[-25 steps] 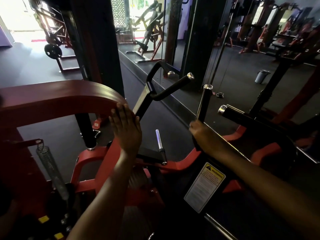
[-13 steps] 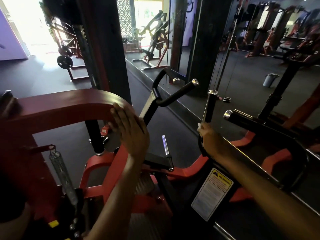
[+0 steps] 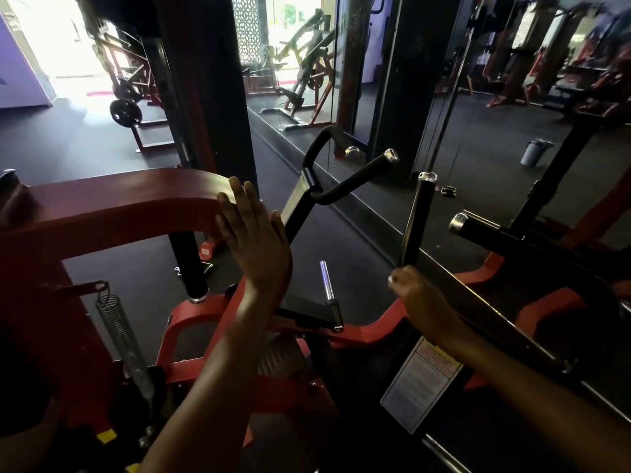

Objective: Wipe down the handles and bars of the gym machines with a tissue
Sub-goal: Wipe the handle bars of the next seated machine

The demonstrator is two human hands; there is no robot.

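1. Now, in the head view, my left hand (image 3: 256,244) is open, with the fingers straight and together. The palm lies flat against the curved end of the red frame bar (image 3: 119,203), at about 10 o'clock from the picture centre.
2. My right hand (image 3: 418,295) is closed around the lower end of the upright black handle (image 3: 418,220), at about 3 o'clock from the centre. A small white piece shows at the top of the fist; it may be the tissue (image 3: 390,278), but it is too small for me to be sure.
3. The upright black handle has a chrome cap on top and leans a little to the right.
4. At 12 o'clock from my left hand stands the bent black handle (image 3: 355,180), also with a chrome cap. It touches neither hand.
5. At 2 o'clock from my right hand lies a thick black bar (image 3: 488,233) with a chrome end, apart from the hand.
6. Between my two forearms a short chrome peg (image 3: 327,279) points up from the red base.
7. A coil spring (image 3: 119,332) hangs at 8 o'clock, and a white warning label (image 3: 421,384) sits under my right wrist, at 5 o'clock.
8. A mirror wall (image 3: 512,114) runs along the right side.
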